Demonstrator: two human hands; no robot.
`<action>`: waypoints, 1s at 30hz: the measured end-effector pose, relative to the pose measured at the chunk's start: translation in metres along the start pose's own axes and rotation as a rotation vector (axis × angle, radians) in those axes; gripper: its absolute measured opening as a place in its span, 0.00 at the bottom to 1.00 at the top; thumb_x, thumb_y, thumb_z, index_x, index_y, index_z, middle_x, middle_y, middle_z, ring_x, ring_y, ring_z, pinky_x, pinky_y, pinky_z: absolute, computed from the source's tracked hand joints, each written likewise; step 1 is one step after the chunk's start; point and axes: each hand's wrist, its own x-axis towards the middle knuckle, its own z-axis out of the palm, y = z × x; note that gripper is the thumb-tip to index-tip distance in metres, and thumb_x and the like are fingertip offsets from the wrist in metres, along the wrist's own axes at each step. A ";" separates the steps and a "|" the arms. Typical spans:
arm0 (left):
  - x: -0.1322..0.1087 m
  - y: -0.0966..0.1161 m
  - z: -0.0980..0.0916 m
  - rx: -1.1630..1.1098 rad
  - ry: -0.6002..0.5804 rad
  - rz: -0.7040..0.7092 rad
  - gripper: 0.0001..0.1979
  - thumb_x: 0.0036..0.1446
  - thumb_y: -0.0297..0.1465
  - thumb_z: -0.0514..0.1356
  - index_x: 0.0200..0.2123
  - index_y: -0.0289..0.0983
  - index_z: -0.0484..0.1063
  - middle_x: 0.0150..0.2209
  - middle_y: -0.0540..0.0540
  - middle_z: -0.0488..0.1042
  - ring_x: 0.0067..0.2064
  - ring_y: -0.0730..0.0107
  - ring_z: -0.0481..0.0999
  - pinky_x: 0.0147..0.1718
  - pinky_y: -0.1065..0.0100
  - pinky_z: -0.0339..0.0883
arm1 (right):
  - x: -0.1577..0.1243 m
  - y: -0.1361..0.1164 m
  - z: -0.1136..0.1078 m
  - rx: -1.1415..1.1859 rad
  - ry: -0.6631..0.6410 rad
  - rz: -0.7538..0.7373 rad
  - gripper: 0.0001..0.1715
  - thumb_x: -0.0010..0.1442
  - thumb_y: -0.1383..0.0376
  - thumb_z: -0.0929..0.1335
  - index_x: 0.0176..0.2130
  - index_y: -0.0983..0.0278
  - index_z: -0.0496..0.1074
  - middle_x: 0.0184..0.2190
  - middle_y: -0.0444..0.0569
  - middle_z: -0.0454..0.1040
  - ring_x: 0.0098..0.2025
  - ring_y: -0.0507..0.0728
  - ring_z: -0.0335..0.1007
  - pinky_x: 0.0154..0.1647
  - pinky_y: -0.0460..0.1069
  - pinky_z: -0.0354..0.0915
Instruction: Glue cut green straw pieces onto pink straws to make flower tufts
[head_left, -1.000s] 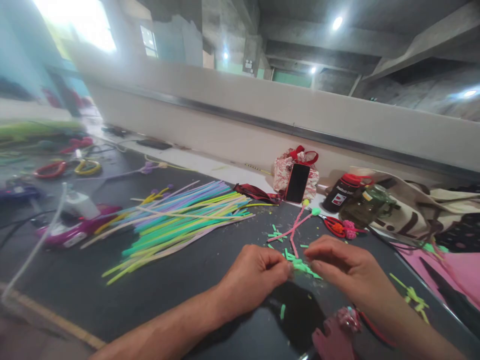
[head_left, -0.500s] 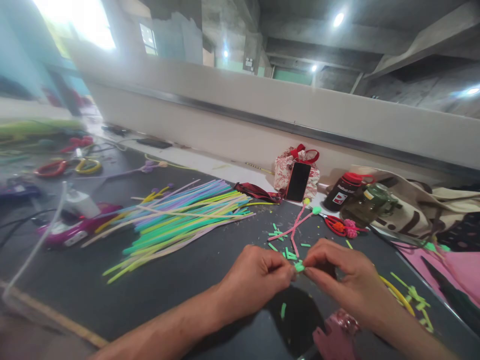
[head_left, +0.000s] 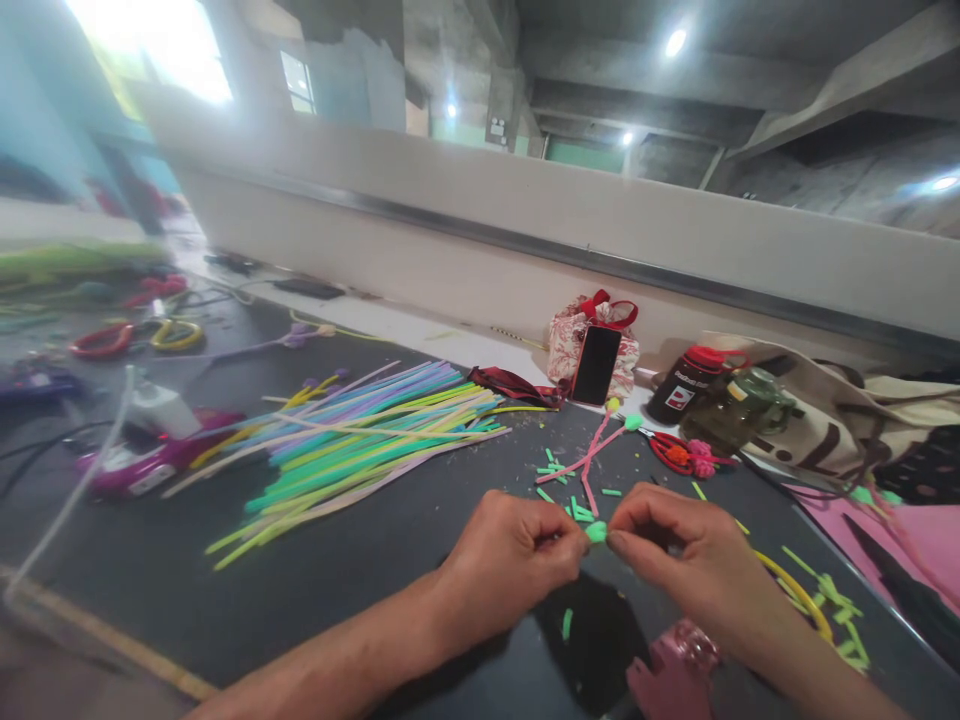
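head view: dark table, concrete ceiling; left hand, right hand pinch green piece.

Inside a bare-concrete craft workshop, at a long dark worktable strewn with bundled coloured strips, green offcuts and red-handled scissors.

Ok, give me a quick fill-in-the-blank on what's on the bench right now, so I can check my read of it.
1. The left hand and the right hand pinch a small ____ piece between their fingertips.
2. The bundle of coloured sticks lies on the table to the ____ of both hands.
3. The dark bottle beside the phone has a ____ lid.
Missing words: green; left; red.
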 end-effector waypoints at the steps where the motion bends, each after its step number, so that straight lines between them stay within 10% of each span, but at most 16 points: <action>1: 0.000 0.000 0.000 0.010 0.001 0.009 0.11 0.49 0.28 0.51 0.20 0.34 0.69 0.16 0.55 0.56 0.21 0.82 0.54 0.20 0.78 0.46 | 0.000 0.000 0.000 -0.008 -0.004 -0.005 0.08 0.52 0.67 0.64 0.22 0.64 0.67 0.20 0.41 0.64 0.23 0.50 0.59 0.23 0.45 0.54; 14: 0.002 -0.001 0.002 0.047 0.014 0.006 0.13 0.50 0.29 0.52 0.19 0.34 0.70 0.15 0.55 0.55 0.20 0.82 0.53 0.19 0.78 0.46 | 0.000 0.002 0.001 -0.054 0.022 -0.042 0.09 0.52 0.67 0.64 0.21 0.63 0.66 0.19 0.41 0.64 0.22 0.49 0.60 0.23 0.44 0.55; 23: 0.009 -0.007 -0.005 -0.361 -0.041 -0.156 0.18 0.54 0.41 0.50 0.28 0.34 0.71 0.14 0.56 0.57 0.16 0.81 0.53 0.16 0.76 0.47 | -0.006 0.006 -0.009 0.041 0.211 -0.031 0.11 0.56 0.58 0.64 0.31 0.59 0.73 0.27 0.43 0.73 0.27 0.52 0.67 0.25 0.44 0.61; 30: 0.014 -0.004 -0.011 -0.643 -0.036 -0.225 0.15 0.53 0.40 0.52 0.25 0.34 0.69 0.12 0.56 0.58 0.13 0.84 0.48 0.14 0.77 0.39 | -0.009 0.019 0.004 -0.032 -0.045 -0.077 0.10 0.57 0.64 0.62 0.29 0.60 0.72 0.26 0.43 0.72 0.30 0.52 0.68 0.31 0.45 0.61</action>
